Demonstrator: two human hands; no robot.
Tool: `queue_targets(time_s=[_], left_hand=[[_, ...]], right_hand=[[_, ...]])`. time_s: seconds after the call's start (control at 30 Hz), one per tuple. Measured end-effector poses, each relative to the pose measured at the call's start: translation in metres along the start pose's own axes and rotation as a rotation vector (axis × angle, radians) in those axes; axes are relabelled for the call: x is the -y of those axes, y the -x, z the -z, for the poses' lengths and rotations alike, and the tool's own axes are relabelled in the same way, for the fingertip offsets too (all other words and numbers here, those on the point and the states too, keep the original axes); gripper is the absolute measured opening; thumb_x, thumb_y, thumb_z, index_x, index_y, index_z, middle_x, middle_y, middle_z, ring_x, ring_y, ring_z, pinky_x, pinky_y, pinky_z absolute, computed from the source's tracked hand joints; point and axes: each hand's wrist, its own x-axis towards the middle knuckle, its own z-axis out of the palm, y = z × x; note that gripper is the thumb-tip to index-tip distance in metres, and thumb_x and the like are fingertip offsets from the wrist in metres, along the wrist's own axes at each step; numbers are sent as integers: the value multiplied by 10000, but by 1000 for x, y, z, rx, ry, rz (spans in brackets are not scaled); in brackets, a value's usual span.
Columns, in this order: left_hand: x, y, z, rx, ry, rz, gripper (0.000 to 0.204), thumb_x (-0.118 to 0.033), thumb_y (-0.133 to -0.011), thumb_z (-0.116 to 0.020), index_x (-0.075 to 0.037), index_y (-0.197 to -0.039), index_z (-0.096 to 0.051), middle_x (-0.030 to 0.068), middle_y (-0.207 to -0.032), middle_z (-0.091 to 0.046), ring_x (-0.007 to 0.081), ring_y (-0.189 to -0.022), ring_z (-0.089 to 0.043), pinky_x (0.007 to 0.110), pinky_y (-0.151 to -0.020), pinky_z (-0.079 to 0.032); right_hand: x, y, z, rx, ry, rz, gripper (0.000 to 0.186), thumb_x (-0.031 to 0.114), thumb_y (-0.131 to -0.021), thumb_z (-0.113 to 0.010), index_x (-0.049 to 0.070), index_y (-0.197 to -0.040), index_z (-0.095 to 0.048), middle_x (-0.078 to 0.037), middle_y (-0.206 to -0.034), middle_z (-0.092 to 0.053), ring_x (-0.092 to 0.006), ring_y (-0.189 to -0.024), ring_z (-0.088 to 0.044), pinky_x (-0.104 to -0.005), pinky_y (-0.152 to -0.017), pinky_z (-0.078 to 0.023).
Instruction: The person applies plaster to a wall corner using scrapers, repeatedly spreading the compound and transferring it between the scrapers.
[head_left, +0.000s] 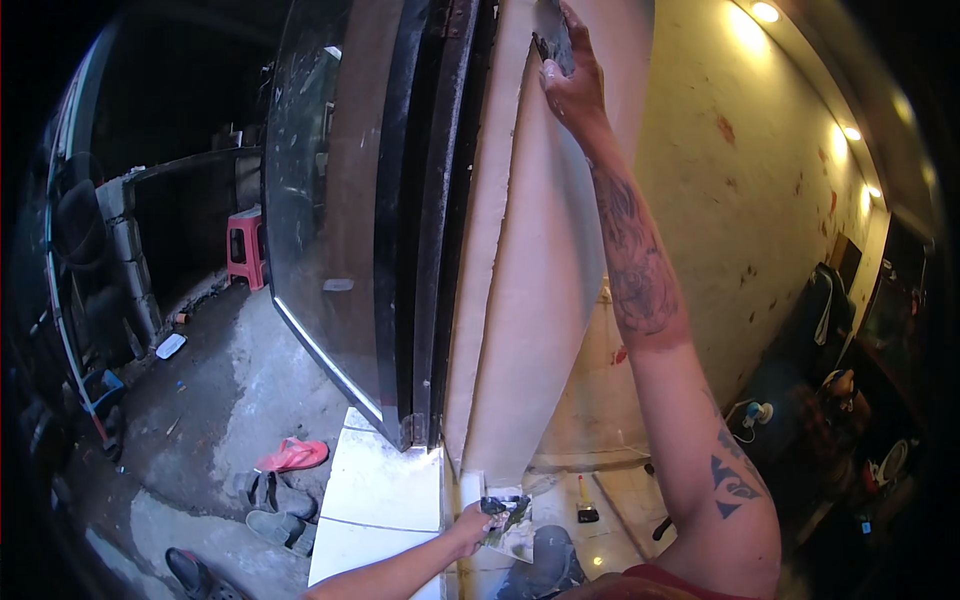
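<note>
My right hand (572, 85) is raised to the top of the pale wall column (525, 300), closed on a putty knife (555, 35) held against its edge beside a dark frame with a glass pane (330, 220). My left hand (470, 528) is low at the column's foot, gripping a wide metal scraper (515, 540) smeared with putty. A long crack or raised seam runs down the column below the knife.
A white tiled step (370, 480) borders rough concrete with a red flip-flop (292, 455), shoes (275, 525) and a pink stool (245, 250) at left. At right are a stained wall (750, 200), ceiling lights, a brush (587, 513) on the floor and dark clutter (840, 400).
</note>
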Motion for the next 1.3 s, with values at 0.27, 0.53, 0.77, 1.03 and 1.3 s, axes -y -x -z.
queue_targets(time_s=[0.27,0.53,0.77,1.03,1.3], left_hand=[[6,-6,1,8,33,-6,270,-12,-730,-559,-21,-999,-533,50,-862,-590,121,-738,-565,249,-642,-461],[17,-17,9,9,52,-47,246,-4,-725,-561,-22,-969,-538,42,-833,-591,116,-705,-559,245,-609,-459],[13,-12,2,-25,37,-48,236,-9,-735,-563,-20,-969,-538,47,-828,-591,119,-695,-562,250,-592,-466],[9,-8,-2,-63,45,-25,205,0,-743,-546,-4,-949,-543,53,-821,-592,128,-688,-568,257,-591,-470],[9,-9,-1,-51,62,-38,213,14,-740,-533,-3,-952,-543,51,-826,-591,119,-712,-557,251,-620,-455]], right_hand=[[15,18,-2,40,-17,22,538,-74,-725,-309,12,-1251,-239,-159,-1250,-331,-224,-1163,-322,-296,-974,-224],[35,58,-10,0,241,45,609,-79,-660,-423,114,-1225,-304,-119,-1176,-415,-243,-1075,-429,-300,-917,-310],[43,92,-11,39,252,-6,581,-91,-690,-438,102,-1222,-309,-115,-1175,-420,-239,-1068,-438,-298,-903,-324],[46,135,-10,73,136,-81,537,-82,-724,-448,68,-1219,-306,-126,-1165,-426,-217,-1049,-452,-295,-844,-385],[56,175,-13,87,109,-104,496,-92,-747,-430,42,-1207,-303,-141,-1191,-378,-239,-1038,-455,-313,-828,-420]])
